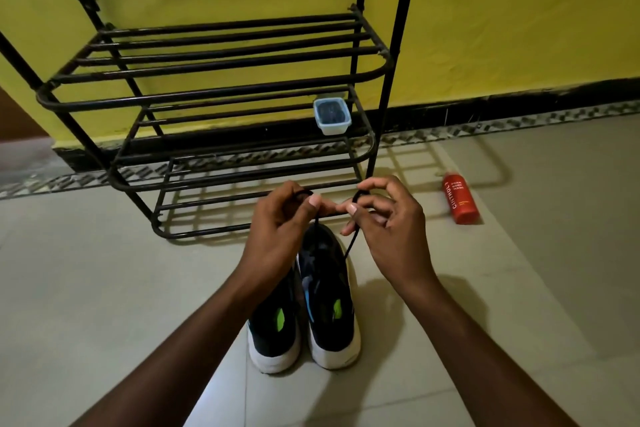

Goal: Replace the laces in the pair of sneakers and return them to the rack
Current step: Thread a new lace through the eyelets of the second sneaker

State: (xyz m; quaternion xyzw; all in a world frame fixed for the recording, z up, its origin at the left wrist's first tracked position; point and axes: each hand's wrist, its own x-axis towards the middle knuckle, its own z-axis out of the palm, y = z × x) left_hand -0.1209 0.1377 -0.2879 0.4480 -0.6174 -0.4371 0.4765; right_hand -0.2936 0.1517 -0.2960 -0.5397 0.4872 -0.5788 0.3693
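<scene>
Where the yellow painted wall (519, 10) meets the pale tiled floor (104, 288), a black metal tube rack (214, 73) with several barred shelves is stood against the wall. In front of its lowest shelf, on the floor, a pair of dark sneakers with white soles and green heel tabs (329, 305) is set side by side, heels turned toward the viewer and toes toward the rack. The sneaker on the left (272, 333) is partly covered by a forearm. Both hands are raised above the toes of the pair, close together but not touching. The left hand (277, 229) is curled, a loop being pinched between thumb and forefinger. The right hand (388, 229) is likewise closed on a second loop, its other fingers loosely spread. A red plastic bottle with white lettering (460, 199) is laid on its side on the floor, well to the right of the rack. A small clear plastic container with dark contents (331, 115) is placed on a middle shelf, near its right end. A thin black lace (348, 246) is drawn up from the sneaker on the right (325, 263) into both hands and held taut.
</scene>
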